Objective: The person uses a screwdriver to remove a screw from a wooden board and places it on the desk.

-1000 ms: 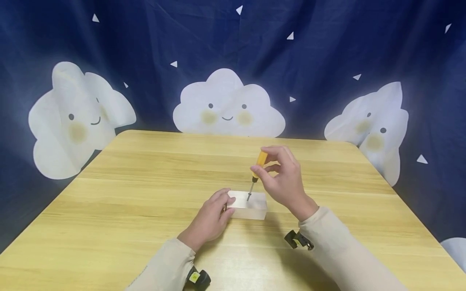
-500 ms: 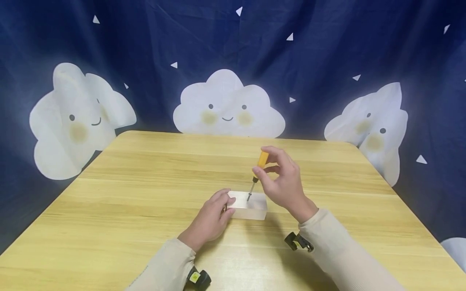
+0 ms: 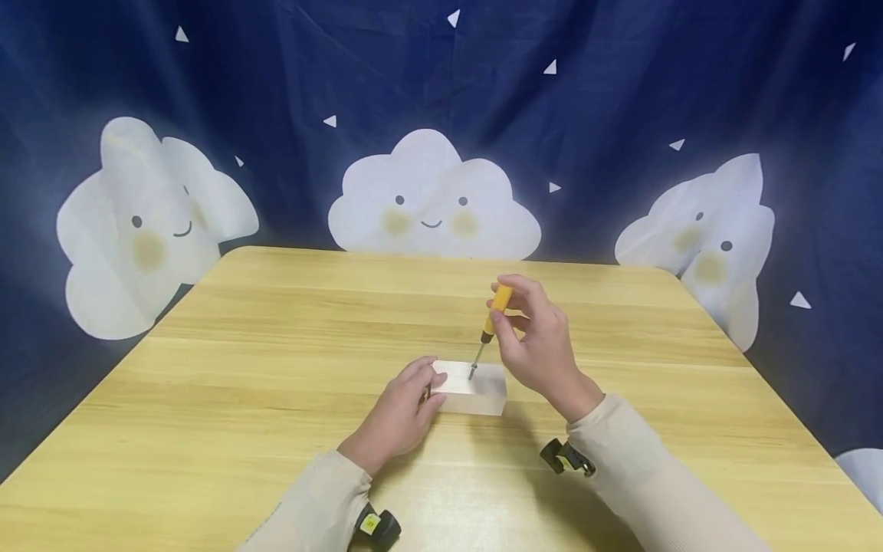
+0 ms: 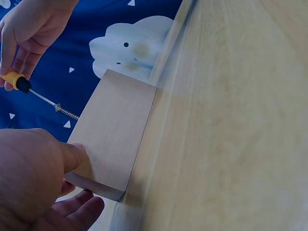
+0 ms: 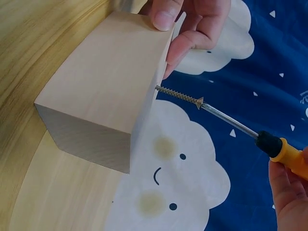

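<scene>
A pale wooden block (image 3: 476, 402) lies on the table, gripped at its left end by my left hand (image 3: 400, 414), thumb on the near side and fingers over the top. From its upper face a threaded screw (image 5: 180, 95) stands up, its tip at the wood and most of the thread showing. My right hand (image 3: 541, 337) holds a screwdriver (image 3: 497, 307) with a yellow handle and black collar between thumb and fingers. The screwdriver's metal shaft (image 5: 231, 119) meets the screw head, and both lean slightly right in the head view.
The light wood-grain table (image 3: 276, 330) spreads out around the block on all sides. Behind it hangs a dark blue curtain (image 3: 290, 69) printed with white clouds and small triangles. A black wrist camera (image 3: 378, 529) sits below the left sleeve, another (image 3: 562, 456) below the right.
My right thumb and fingers have shifted around the yellow handle, and the handle's top has tilted a little to the right. The left hand and block have kept their place.
</scene>
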The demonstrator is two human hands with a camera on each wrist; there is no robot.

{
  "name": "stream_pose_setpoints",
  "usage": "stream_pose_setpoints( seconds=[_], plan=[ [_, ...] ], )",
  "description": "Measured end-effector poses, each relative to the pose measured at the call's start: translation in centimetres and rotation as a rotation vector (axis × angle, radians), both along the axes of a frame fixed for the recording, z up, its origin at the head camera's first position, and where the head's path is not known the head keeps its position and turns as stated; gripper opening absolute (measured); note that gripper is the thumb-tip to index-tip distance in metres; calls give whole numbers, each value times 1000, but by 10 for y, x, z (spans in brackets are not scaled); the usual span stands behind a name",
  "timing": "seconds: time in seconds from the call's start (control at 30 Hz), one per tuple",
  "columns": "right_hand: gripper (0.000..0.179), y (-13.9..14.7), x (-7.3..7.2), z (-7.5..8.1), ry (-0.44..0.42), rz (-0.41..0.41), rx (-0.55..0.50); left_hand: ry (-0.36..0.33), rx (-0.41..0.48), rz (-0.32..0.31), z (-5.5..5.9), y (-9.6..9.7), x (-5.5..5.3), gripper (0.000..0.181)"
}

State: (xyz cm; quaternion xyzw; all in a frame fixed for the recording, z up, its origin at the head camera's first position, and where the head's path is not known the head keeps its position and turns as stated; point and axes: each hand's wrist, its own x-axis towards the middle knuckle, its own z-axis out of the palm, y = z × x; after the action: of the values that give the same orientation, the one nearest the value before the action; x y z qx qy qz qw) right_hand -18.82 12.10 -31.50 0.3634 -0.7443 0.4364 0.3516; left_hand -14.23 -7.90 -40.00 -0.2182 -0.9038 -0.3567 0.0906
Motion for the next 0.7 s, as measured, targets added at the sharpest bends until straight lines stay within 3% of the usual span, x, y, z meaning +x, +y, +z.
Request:
stream_pose_setpoints(
  seconds=[0.7],
  plan=[
    [43,2,0,3,-1,5,-6,-13,-5,3,2,0,0,6]
  ],
)
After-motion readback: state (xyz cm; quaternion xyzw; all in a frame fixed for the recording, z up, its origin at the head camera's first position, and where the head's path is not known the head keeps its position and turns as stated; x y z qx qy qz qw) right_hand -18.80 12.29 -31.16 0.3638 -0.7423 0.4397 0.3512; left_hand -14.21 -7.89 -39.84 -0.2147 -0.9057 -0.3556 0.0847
